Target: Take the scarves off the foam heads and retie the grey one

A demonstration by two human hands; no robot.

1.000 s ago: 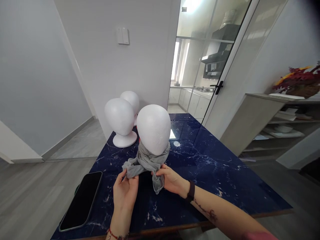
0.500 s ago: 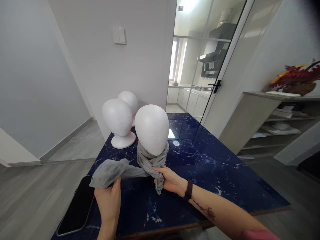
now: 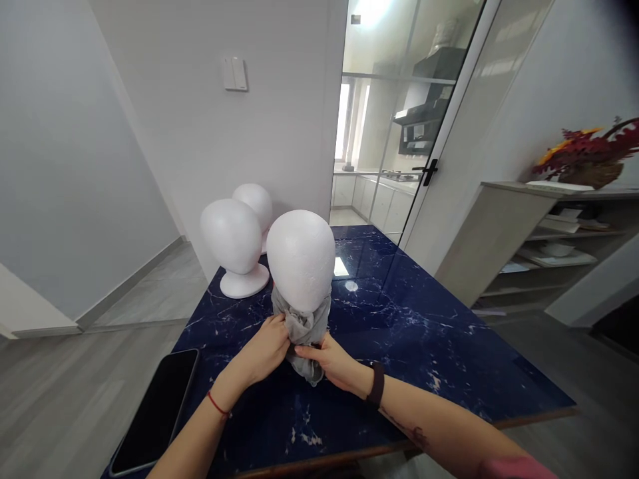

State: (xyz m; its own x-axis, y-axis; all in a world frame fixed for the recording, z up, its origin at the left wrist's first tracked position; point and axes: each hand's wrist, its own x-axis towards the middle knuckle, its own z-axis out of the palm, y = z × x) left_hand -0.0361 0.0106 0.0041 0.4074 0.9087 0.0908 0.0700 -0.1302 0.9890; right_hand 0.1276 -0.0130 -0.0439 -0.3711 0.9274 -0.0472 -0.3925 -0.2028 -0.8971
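A white foam mannequin head [image 3: 301, 256] stands upright on the dark blue marbled table [image 3: 399, 346]. Around its neck is wrapped a thin grey scarf [image 3: 305, 327], bunched at the front, with an end hanging below. My left hand [image 3: 267, 347] is closed on the scarf at the left of the bunch, its fingertips partly hidden in the cloth. From the right, my right hand [image 3: 333, 361] pinches the hanging part of the scarf, thumb across the front. Both hands are close together just under the mannequin's chin.
Two more white foam heads, a nearer one [image 3: 232, 236] and one behind it [image 3: 254, 203], stand at the back left. A black phone [image 3: 157, 406] lies along the table's left edge. Beyond are a glass door [image 3: 384, 120] and a shelf unit [image 3: 544, 253].
My left hand has moved right and up, from the far left to the neck, bringing the stretched-out scarf end in with it. My right hand stays at the knot area, slightly lower.
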